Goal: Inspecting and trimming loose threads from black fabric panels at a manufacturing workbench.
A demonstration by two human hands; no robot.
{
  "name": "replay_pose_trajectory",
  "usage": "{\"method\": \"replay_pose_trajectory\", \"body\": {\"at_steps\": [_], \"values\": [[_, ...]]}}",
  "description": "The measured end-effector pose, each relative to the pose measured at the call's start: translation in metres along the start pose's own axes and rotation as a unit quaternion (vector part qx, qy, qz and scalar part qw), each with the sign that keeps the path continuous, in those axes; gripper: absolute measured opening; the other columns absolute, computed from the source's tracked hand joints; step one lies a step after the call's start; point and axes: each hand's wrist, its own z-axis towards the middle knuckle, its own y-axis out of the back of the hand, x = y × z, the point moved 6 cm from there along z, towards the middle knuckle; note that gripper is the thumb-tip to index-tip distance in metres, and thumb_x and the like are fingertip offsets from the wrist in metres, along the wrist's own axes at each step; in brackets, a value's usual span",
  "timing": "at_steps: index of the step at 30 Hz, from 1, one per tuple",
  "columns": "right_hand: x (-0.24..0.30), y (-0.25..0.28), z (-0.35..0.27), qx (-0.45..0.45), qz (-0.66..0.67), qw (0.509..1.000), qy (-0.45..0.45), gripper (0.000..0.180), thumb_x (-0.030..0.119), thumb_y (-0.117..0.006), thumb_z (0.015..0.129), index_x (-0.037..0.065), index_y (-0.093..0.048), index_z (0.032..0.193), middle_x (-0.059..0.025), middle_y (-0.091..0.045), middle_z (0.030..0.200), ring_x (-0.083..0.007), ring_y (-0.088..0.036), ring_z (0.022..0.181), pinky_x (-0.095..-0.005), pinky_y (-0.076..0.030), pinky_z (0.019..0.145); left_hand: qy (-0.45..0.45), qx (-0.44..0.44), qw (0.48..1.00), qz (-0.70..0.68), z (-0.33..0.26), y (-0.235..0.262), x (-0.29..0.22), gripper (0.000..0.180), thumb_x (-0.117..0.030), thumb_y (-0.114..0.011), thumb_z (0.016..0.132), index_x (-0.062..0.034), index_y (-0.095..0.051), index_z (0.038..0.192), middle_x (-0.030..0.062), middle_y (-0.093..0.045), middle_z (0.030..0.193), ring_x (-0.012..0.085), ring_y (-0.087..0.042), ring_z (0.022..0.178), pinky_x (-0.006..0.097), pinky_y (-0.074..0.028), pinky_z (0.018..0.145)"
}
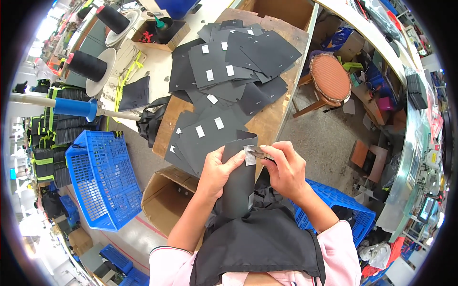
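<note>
My left hand point(213, 172) grips a dark grey fabric piece point(233, 188), bent over above my lap, with the thumb pressed on its face. Near the piece's right edge is a pale, silvery rectangular patch point(250, 158); a second light patch point(251, 200) shows lower down. Held in my right hand point(287, 171) are small metal thread snips point(260, 154), their tips at the upper part of the silvery patch. Whether the blades touch a thread is too small to tell. Beyond my hands, similar dark pieces point(210, 88) with white patches lie overlapping on a wooden board point(272, 117).
A blue crate point(102, 178) and an open cardboard box point(164, 190) stand at left. Another blue crate point(334, 205) is by my right forearm. Black thread cones point(88, 66) stand at the far left, and a round stool point(330, 76) at the right.
</note>
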Motion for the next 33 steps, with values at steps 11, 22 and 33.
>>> {"method": "replay_pose_trajectory", "body": {"at_steps": [11, 22, 33], "values": [[-0.006, 0.004, -0.007, -0.024, 0.009, 0.999, -0.034, 0.026, 0.002, -0.069, 0.07, 0.004, -0.062, 0.095, -0.0099, -0.055, 0.078, -0.0254, -0.059, 0.065, -0.033, -0.05, 0.058, -0.01, -0.004, 1.0, 0.003, -0.004, 0.0, 0.003, 0.022, -0.011, -0.064, 0.084, 0.0013, -0.061, 0.101, 0.0057, -0.064, 0.088, 0.0091, -0.06, 0.075, 0.023, -0.05, 0.066], [-0.007, 0.006, -0.008, -0.025, 0.047, 0.998, -0.038, 0.024, 0.0, -0.068, 0.071, 0.003, -0.062, 0.094, -0.0117, -0.055, 0.08, -0.026, -0.058, 0.068, -0.0337, -0.051, 0.064, -0.009, 0.001, 1.0, 0.021, -0.005, -0.005, 0.002, 0.022, -0.011, -0.064, 0.084, 0.0016, -0.061, 0.101, 0.0053, -0.064, 0.087, 0.0084, -0.059, 0.073, 0.022, -0.049, 0.063], [-0.069, -0.017, 0.012, 0.309, 0.316, 0.89, -0.116, 0.021, 0.011, -0.065, 0.074, 0.002, -0.06, 0.092, -0.002, -0.049, 0.075, -0.0124, -0.046, 0.069, -0.0277, -0.038, 0.062, -0.069, 0.023, 0.971, 0.226, 0.01, 0.005, 0.003, 0.011, -0.009, -0.053, 0.09, -0.002, -0.053, 0.099, -0.0025, -0.054, 0.083, 0.0057, -0.047, 0.076, 0.022, -0.041, 0.068]]}}
